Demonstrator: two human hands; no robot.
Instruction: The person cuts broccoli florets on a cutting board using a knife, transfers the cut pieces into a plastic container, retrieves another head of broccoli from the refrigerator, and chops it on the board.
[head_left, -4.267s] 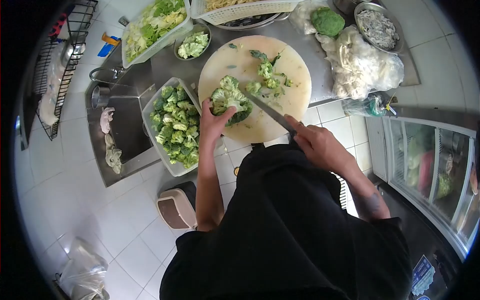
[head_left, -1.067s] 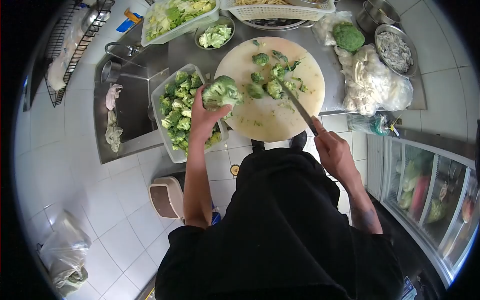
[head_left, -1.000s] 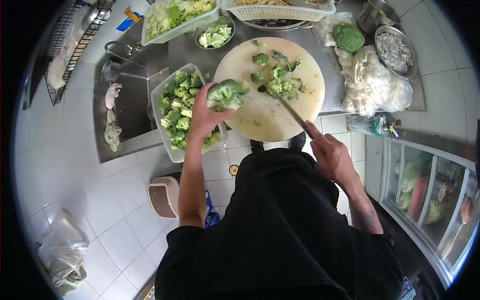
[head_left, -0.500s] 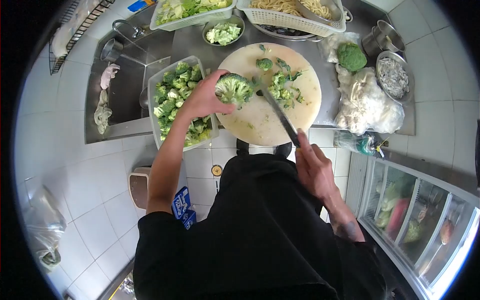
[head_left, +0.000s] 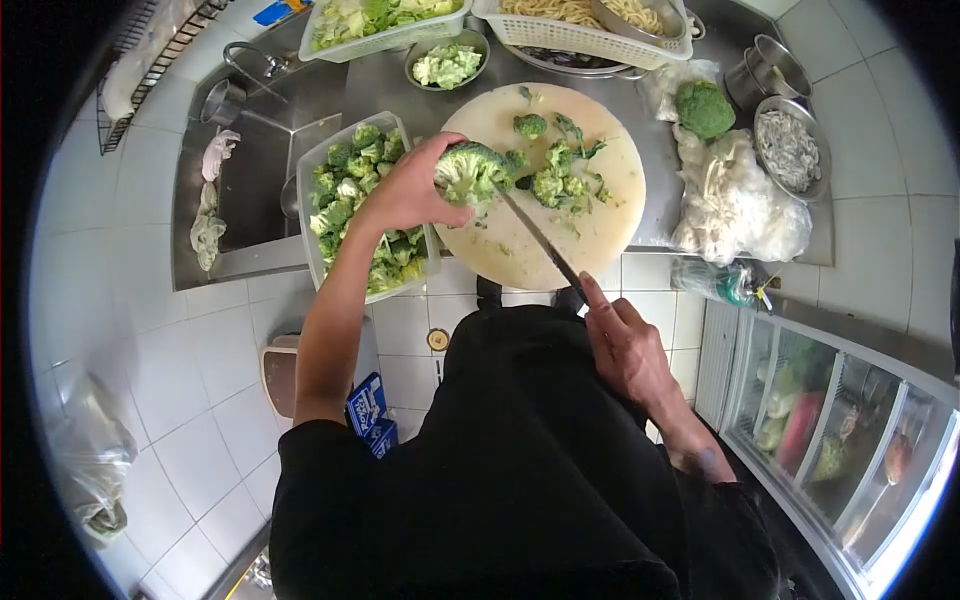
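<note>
My left hand (head_left: 415, 190) grips a large broccoli head (head_left: 470, 172) by its side, its cut stalk side facing me, over the left part of the round cutting board (head_left: 515, 255). In my right hand (head_left: 630, 345) is a knife (head_left: 545, 243), held by the handle with the forefinger along its back. The blade's tip reaches the right edge of the broccoli head. Cut broccoli pieces (head_left: 560, 185) and leafy scraps lie on the board to the right of the blade. A plastic tub (head_left: 432, 262) of broccoli florets stands left of the board, partly behind my left forearm.
A sink (head_left: 255, 180) is at the left. Behind the board are a bowl of chopped greens (head_left: 447, 65) and a white basket with noodles (head_left: 590, 45). To the right sit a whole broccoli (head_left: 704, 108), a plastic bag (head_left: 745, 205) and a metal bowl (head_left: 790, 150). A glass-door fridge (head_left: 830, 430) stands lower right.
The knife has moved left and its tip now meets the broccoli head. My right hand has shifted slightly left and down. My left hand keeps its hold.
</note>
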